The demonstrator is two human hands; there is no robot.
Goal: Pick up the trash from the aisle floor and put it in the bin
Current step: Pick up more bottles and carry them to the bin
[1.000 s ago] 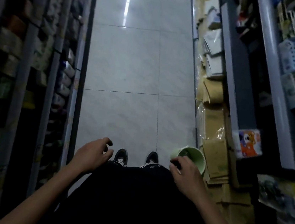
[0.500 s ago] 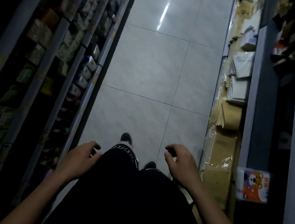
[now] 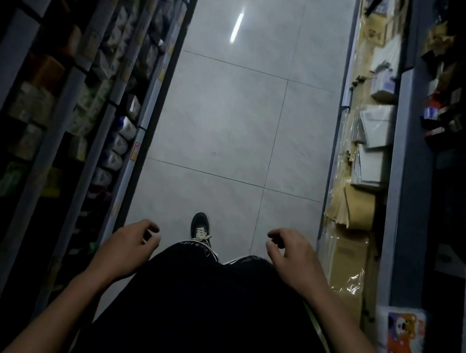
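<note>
I look down a dim shop aisle with a grey tiled floor [image 3: 241,124]. My left hand [image 3: 126,247] hangs at the lower left with loosely curled fingers and nothing in it. My right hand [image 3: 292,260] is at the lower right, fingers bent and apart, also holding nothing. Between them are my dark trousers and one black shoe [image 3: 200,228] stepping forward. No trash shows on the visible floor, and no bin is in view.
Stocked shelves [image 3: 67,103] line the left side of the aisle. On the right, shelves [image 3: 372,152] hold paper packs, brown envelopes and a tissue pack [image 3: 400,334] with a bear print. The floor strip between them is narrow.
The green bin seen by my right hand a second ago has left the view. The view has shifted forward along the aisle, and one foot has stepped ahead. Both hands stay empty.
</note>
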